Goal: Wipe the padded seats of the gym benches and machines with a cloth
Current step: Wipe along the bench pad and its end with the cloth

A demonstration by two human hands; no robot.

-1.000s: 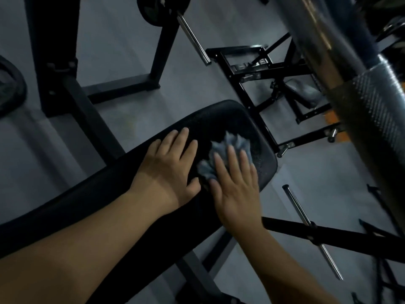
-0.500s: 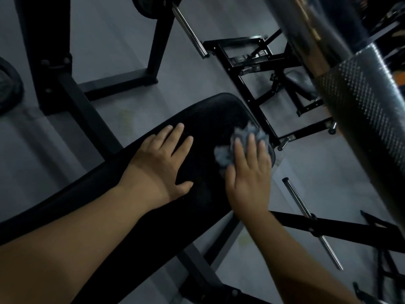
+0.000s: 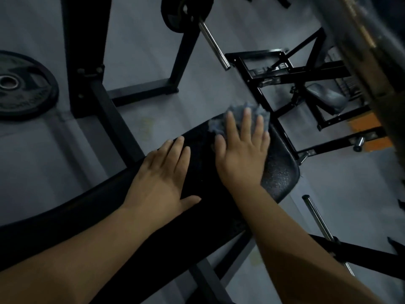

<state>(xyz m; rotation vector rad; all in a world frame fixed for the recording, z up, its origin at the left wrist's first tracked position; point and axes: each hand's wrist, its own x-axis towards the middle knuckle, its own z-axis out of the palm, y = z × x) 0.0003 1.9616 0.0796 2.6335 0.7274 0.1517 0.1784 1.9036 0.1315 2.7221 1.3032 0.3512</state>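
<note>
The right hand (image 3: 243,150) lies flat on the cloth (image 3: 217,125), fingers straight and spread, pressing it down rather than clutching it. The grey cloth sits bunched at the far edge of the bench pad (image 3: 278,178), near its rounded end, and pokes out past the fingertips. The left hand (image 3: 162,178) rests palm-down on the pad just beside the right, fingers straight, holding nothing. 1 weight plate (image 3: 24,84) lies on the floor (image 3: 140,69) at the left. Another padded seat (image 3: 326,99) shows beyond the bench.
</note>
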